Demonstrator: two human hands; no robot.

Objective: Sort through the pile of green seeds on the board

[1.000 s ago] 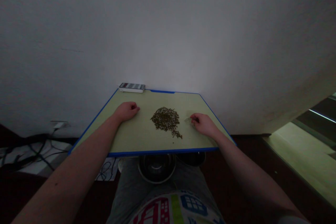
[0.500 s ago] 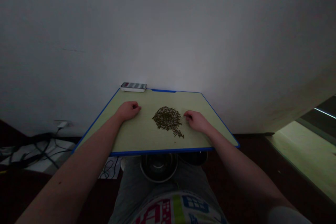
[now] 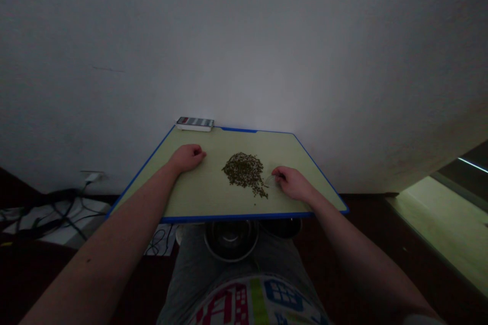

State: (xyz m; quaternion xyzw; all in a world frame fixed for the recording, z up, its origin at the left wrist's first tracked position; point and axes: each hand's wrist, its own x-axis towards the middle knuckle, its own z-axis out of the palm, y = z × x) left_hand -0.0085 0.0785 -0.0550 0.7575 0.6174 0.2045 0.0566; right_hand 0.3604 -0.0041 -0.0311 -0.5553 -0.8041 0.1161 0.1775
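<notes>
A loose heap of small greenish-brown grains or beans (image 3: 243, 168) lies on the middle of a pale board (image 3: 206, 193) with a blue rim. My left hand (image 3: 188, 157) rests on the board to the left of the heap, fingers curled into a loose fist; I see nothing in it. To the right of the heap, my right hand (image 3: 293, 183) pinches a small, clear, thin piece (image 3: 271, 181), its kind too faint to tell. This piece points toward the heap's right edge, where a short trail of grains runs down toward me.
At the board's far left corner a phone (image 3: 195, 121) lies on a white box (image 3: 194, 127) against the wall. Below the near edge, a metal bowl (image 3: 231, 256) sits at my lap, with a dark container (image 3: 282, 228) beside it. Cables (image 3: 64, 210) and a plug (image 3: 92, 177) are at left.
My right hand has moved slightly right and toward me, and the clear piece in its fingers now shows plainly. My left hand stays put; the view has shifted slightly.
</notes>
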